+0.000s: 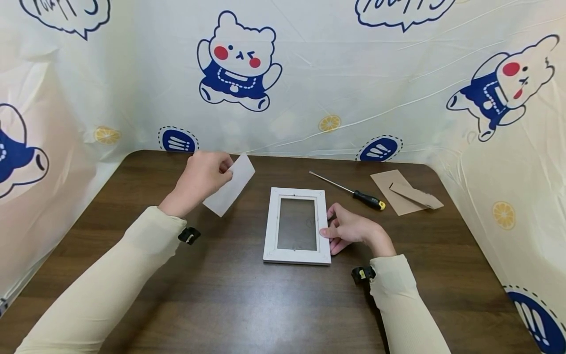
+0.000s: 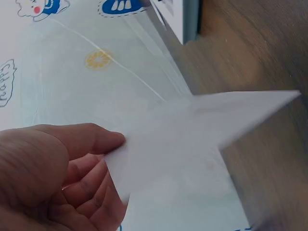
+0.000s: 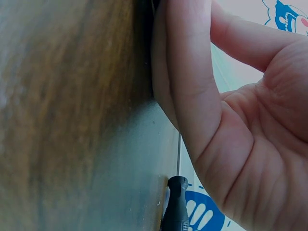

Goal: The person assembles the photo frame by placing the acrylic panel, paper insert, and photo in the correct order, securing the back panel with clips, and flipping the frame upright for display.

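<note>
A white picture frame (image 1: 297,256) lies flat on the brown table, its window showing a dark, see-through pane. My right hand (image 1: 349,228) holds the frame's right edge, thumb on top and the other fingers along the side. Left of the frame, my left hand (image 1: 205,172) pinches a small white sheet of paper (image 1: 234,184) by its upper end, raised and slanting above the table. In the left wrist view the paper (image 2: 168,149) is gripped between thumb and fingers. The right wrist view shows the curled fingers (image 3: 192,86), while the frame there is mostly hidden.
A screwdriver (image 1: 368,200) with a black and yellow handle lies right of the frame. Beyond it is a brown cardboard sheet (image 1: 389,187) with a folded cardboard strip (image 1: 413,195) on top. A printed curtain (image 1: 300,73) hangs along the back and sides of the table (image 1: 221,305).
</note>
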Action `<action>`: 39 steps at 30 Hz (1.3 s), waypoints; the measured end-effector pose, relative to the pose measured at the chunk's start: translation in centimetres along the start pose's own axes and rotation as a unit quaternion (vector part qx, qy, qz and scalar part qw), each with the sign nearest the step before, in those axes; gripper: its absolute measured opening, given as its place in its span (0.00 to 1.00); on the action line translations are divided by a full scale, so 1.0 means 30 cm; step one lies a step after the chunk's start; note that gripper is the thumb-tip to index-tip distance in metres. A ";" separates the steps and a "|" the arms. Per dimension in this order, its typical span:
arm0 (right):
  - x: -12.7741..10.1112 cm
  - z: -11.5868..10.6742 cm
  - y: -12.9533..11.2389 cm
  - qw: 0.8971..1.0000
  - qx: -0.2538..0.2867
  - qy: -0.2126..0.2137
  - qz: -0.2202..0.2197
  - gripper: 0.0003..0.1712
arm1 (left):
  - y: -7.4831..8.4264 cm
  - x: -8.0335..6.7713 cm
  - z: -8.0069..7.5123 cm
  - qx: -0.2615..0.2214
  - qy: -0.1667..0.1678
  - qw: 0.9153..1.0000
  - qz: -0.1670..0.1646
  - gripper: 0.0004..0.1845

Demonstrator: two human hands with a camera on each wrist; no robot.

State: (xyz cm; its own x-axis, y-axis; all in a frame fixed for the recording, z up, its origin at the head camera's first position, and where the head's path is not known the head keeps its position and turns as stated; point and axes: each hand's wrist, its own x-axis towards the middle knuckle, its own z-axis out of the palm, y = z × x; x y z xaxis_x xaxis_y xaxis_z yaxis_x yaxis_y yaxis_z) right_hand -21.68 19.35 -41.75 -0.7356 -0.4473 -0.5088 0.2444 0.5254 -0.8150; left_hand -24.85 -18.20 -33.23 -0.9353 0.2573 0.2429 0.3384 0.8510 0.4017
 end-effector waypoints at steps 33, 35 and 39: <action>0.005 -0.001 0.003 1.000 0.002 0.001 0.000 0.29 | 0.037 -0.017 0.139 -0.307 -0.121 0.927 -0.177 0.13; 0.006 -0.001 0.002 1.000 0.000 0.001 0.001 0.29 | 0.040 -0.019 0.158 -0.329 -0.124 0.919 -0.181 0.14; 0.006 -0.001 0.000 1.000 -0.005 0.001 0.002 0.30 | 0.050 -0.025 0.193 -0.368 -0.130 0.901 -0.188 0.14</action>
State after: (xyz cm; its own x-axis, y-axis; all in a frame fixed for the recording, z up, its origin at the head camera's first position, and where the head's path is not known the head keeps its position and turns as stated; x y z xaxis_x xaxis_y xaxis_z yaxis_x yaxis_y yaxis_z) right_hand -21.84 19.30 -41.84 -0.7361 -0.4435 -0.5113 0.2412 0.5340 -0.8104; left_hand -24.25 -14.46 -37.92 -0.9583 0.1947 -0.2089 -0.1198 0.3902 0.9129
